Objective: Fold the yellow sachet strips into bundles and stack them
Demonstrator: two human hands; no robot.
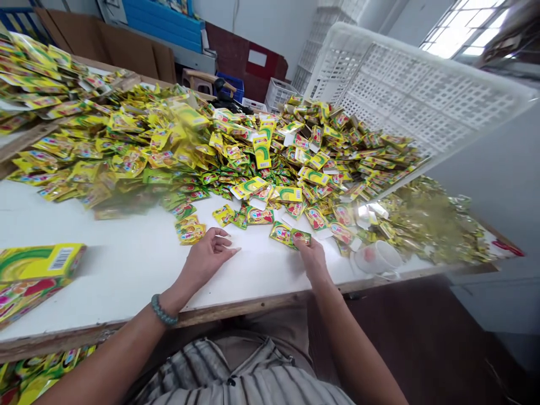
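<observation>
Where tabletop point(126, 264) lies bare, left hand point(206, 257) rests.

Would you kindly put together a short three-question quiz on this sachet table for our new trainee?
1. True or false: the left hand lies open on the white table, holding nothing.
2. Which hand has its fingertips on a sachet? A) the left B) the right hand C) neither
3. Fill in: the white crate above the sachet pile is ____ (level or tilted).
Key: 1 true; 2 B; 3 tilted.
</observation>
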